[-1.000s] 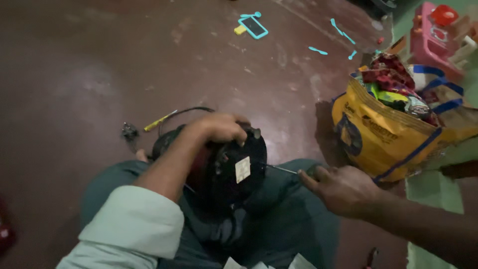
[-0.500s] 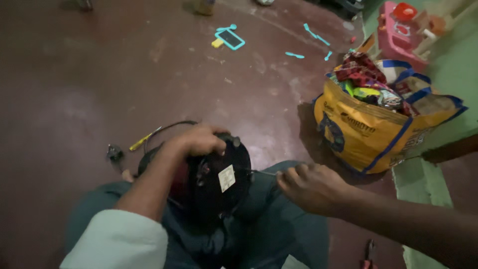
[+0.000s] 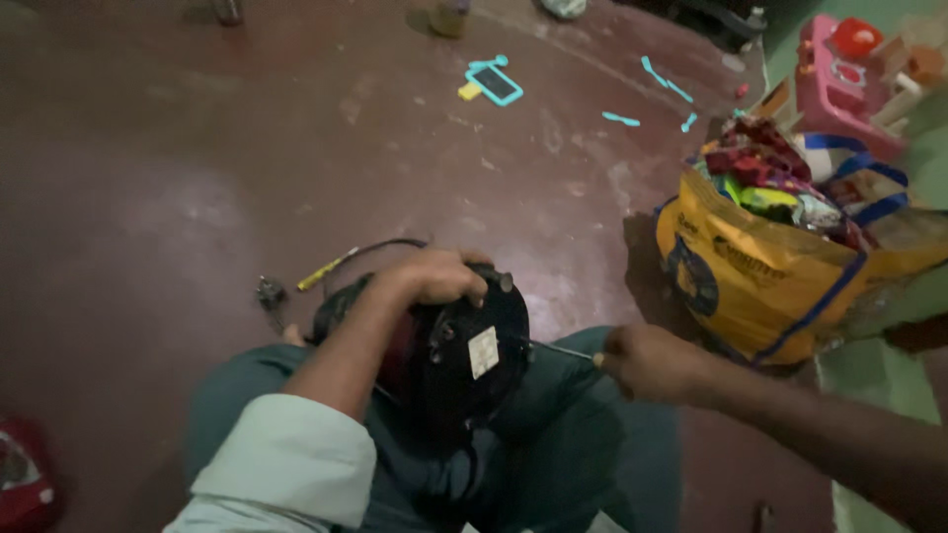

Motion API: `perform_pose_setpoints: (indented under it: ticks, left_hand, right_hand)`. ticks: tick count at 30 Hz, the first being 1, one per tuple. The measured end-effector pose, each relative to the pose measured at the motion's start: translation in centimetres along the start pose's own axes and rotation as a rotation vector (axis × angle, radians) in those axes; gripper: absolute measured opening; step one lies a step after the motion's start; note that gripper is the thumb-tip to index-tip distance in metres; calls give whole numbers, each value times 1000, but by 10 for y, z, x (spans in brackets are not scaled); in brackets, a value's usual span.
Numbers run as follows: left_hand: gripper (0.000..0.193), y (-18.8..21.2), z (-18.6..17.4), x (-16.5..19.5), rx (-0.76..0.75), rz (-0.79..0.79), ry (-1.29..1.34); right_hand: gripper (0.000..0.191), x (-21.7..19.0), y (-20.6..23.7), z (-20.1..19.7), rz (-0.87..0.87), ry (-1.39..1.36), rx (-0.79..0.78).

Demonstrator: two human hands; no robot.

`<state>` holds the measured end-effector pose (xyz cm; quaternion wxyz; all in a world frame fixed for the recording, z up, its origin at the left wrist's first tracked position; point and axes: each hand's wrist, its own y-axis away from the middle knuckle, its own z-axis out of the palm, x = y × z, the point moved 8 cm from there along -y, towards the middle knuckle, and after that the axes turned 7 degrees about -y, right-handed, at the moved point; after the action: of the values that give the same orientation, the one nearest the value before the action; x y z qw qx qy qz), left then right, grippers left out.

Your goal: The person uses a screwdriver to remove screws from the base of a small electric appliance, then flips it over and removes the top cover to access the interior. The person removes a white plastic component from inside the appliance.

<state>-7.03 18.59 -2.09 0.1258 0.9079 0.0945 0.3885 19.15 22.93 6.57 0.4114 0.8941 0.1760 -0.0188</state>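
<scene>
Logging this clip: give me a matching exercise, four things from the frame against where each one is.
Things:
1. left hand
2. right hand
3. yellow bag
4. turquoise-framed flat thing

Places:
A. far off on the red floor, near the top of the view
B. on top of the round black appliance in the lap
C. standing on the floor at the right, stuffed with colourful packets
D. closed on the handle end of a thin metal tool that points at the appliance

Pairs: 1-B, 2-D, 3-C, 4-A
</scene>
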Motion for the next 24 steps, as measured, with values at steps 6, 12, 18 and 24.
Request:
perform_pose_setpoints:
  ticks: [6, 12, 18, 24]
  left_hand:
    - [76, -1, 2, 3, 21, 9, 28]
    - [74, 1, 3, 9, 10, 17, -1]
    - [73, 12, -3, 12, 14, -11, 18]
    - [74, 11, -2, 8, 29, -30, 34]
  right_hand:
    - [49, -33, 22, 35, -635, 1230, 130]
    - [33, -23, 14, 17, -231, 872, 77]
    - [31, -26, 0, 0, -239, 342, 71]
    - [32, 12, -25, 0, 39, -121, -54]
